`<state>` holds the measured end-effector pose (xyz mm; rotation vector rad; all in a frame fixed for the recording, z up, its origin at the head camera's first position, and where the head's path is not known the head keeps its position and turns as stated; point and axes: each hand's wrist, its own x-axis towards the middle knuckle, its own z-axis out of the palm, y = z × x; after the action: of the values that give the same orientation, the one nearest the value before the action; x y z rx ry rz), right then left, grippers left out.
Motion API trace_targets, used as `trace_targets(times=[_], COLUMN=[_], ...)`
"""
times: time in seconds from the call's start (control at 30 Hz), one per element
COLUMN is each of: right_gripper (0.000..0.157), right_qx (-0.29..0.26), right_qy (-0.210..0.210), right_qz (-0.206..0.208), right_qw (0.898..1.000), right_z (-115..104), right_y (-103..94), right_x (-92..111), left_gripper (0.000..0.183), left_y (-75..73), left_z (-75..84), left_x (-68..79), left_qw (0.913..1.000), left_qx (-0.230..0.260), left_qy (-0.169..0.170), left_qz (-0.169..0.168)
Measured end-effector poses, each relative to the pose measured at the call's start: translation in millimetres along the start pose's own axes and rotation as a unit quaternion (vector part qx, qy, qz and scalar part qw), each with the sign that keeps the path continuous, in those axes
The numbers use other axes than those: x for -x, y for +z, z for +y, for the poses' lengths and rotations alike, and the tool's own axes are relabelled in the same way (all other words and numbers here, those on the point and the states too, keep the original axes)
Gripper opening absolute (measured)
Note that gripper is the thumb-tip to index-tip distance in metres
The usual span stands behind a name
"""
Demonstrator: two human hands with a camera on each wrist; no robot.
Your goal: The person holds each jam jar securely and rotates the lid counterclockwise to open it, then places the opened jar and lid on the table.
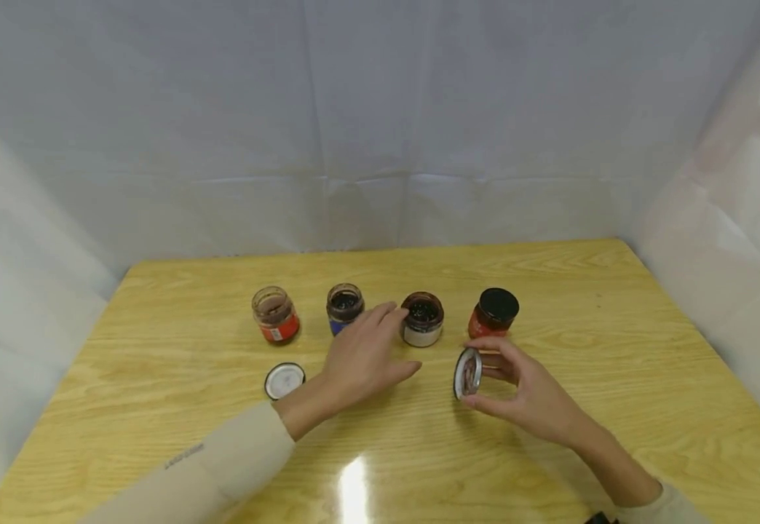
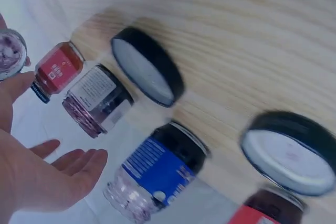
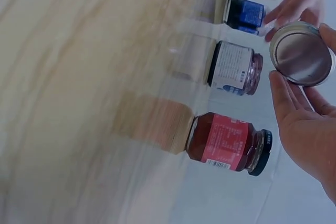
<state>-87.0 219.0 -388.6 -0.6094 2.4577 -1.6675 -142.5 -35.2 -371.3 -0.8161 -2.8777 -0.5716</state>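
My right hand (image 1: 531,397) pinches a round jar lid (image 1: 468,374) by its rim between thumb and fingers. The lid stands on edge above the table, its smeared inside facing left; the right wrist view shows its silvery top (image 3: 303,56). My left hand (image 1: 368,356) reaches forward with fingers extended and nothing in its grasp. Its fingertips are nearest an uncovered jar with a pale label (image 1: 422,336), which holds dark contents; in the left wrist view they look apart from it. Behind the right hand stands a red-labelled jar (image 1: 493,320) with its black lid on.
An uncovered blue-labelled jar (image 1: 345,304) stands partly behind the left hand. Farther left is an uncovered red-labelled jar (image 1: 278,324), with an upturned lid (image 1: 285,380) in front. Another upturned lid (image 2: 144,69) shows in the left wrist view. White sheeting (image 1: 367,131) surrounds the wooden table (image 1: 177,349).
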Motion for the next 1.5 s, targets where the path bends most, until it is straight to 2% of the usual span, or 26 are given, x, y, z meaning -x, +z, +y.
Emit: trace_targets(times=[0.17,0.27,0.33,0.47,0.6,0.87,1.17,1.3,1.4,1.5], right_gripper=[0.067,0.065,0.063,0.064,0.068,0.073,0.069,0.066,0.068,0.070], right_qx=[-0.004,0.006,0.016,0.032,0.016,-0.007,-0.004,0.066,0.133,0.167], right_qy=[0.009,0.012,0.015,0.031,0.056,0.067,0.070,0.043,0.029,0.034], right_qz=[-0.006,-0.008,-0.006,-0.009,-0.029,-0.088,-0.139,-0.136,-0.131,-0.133], right_qw=[1.000,1.000,1.000,0.999,0.998,0.994,0.988,0.988,0.982,0.976], right_z=[3.0,5.6,7.4,10.9,13.6,21.3,25.1,23.9,22.0,20.1], right_y=[-2.7,-4.3,-5.0,-5.3,-3.1,4.5,12.4,15.5,17.0,18.9], right_x=[-1.5,-2.9,-4.1,-6.3,-9.8,-21.3,-31.0,-34.1,-36.1,-38.2], left_gripper=[0.069,0.068,0.067,0.065,0.065,0.068,0.070,0.070,0.069,0.069], left_y=[-3.3,-4.9,-5.9,-6.0,-4.5,-3.6,-3.6,-3.0,-3.6,-4.5], left_z=[-10.9,-19.2,-24.7,-34.0,-40.9,-50.2,-55.9,-57.5,-58.6,-59.2], left_x=[18.6,30.0,36.1,44.7,50.4,59.5,67.7,70.3,72.0,73.0], left_qw=[0.9996,0.9980,0.9942,0.9810,0.9717,0.9665,0.9687,0.9690,0.9689,0.9692], left_qx=[0.005,-0.015,-0.043,-0.097,-0.125,-0.152,-0.146,-0.147,-0.148,-0.148], left_qy=[0.025,0.061,0.097,0.165,0.196,0.206,0.200,0.197,0.195,0.193], left_qz=[-0.008,0.003,0.015,0.033,0.042,0.018,-0.014,-0.026,-0.034,-0.041])
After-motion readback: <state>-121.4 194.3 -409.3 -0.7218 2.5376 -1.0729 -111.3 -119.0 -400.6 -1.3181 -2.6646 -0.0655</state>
